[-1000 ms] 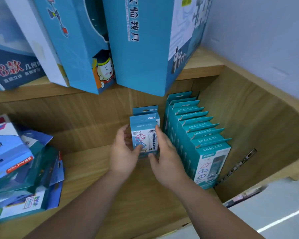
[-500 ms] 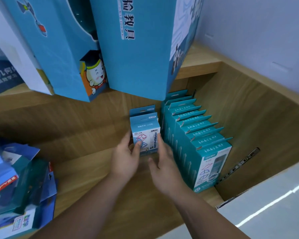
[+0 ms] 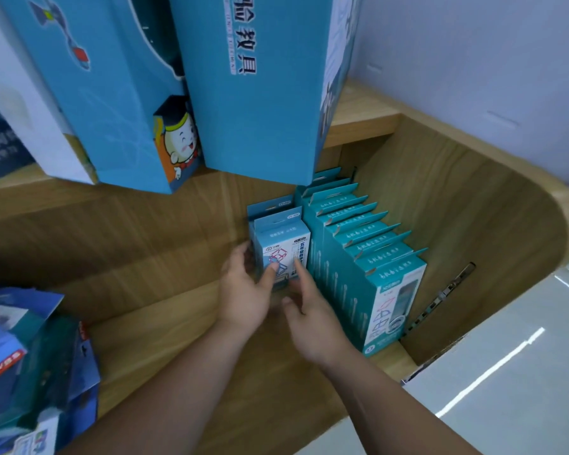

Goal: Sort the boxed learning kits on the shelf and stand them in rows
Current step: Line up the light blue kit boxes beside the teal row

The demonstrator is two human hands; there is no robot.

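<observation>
One kit box (image 3: 281, 241) upright, front facing outward, left hand (image 3: 243, 295) apparently gripping

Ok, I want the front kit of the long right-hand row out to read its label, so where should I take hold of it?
I'd pinch the front kit across its top edge, coming from above and in front. Its front face and top are free; its back sits against the next box in the row, and the shelf wall stands close on its right side.

Lower shelf (image 3: 184, 349): long row of kits (image 3: 368, 274) at right; two upright kits (image 3: 278, 238) just left; loose pile (image 3: 30, 366) far left. Big boxes (image 3: 243, 93) on the shelf above.
</observation>
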